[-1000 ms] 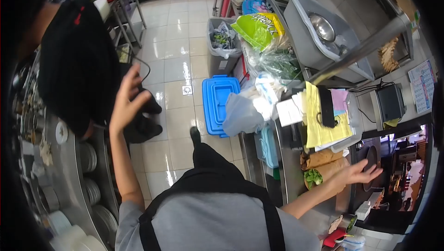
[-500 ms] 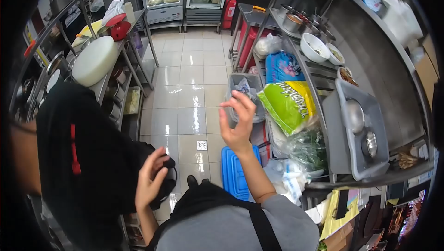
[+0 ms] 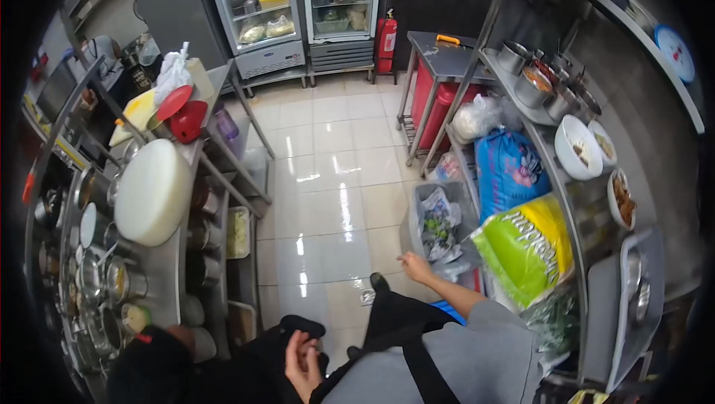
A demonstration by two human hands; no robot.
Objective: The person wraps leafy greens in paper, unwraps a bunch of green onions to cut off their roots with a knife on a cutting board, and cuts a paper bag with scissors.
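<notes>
My left hand (image 3: pixel 302 365) is low in the view, beside the dark trousers of another person. Its fingers are curled but apart, and nothing shows in it. My right hand (image 3: pixel 414 265) hangs over the floor, just left of a grey bin (image 3: pixel 408 225) lined with plastic. Its fingers are curled in, and whether they hold anything is too small to tell. A green and yellow sack (image 3: pixel 525 251) lies right of the bin, with a blue sack (image 3: pixel 510 169) behind it.
The other person (image 3: pixel 153 367) bends at the lower left by a steel counter with pots and a round white board (image 3: pixel 153 192). Tiled floor (image 3: pixel 320 203) runs to two glass-door fridges (image 3: pixel 257 2). A fire extinguisher (image 3: pixel 386 43) stands beyond a steel table (image 3: pixel 450 54).
The view has moved forward along the aisle. My right hand has gone down beside the bin and its fingers have curled. The other person is now lower and farther back in view.
</notes>
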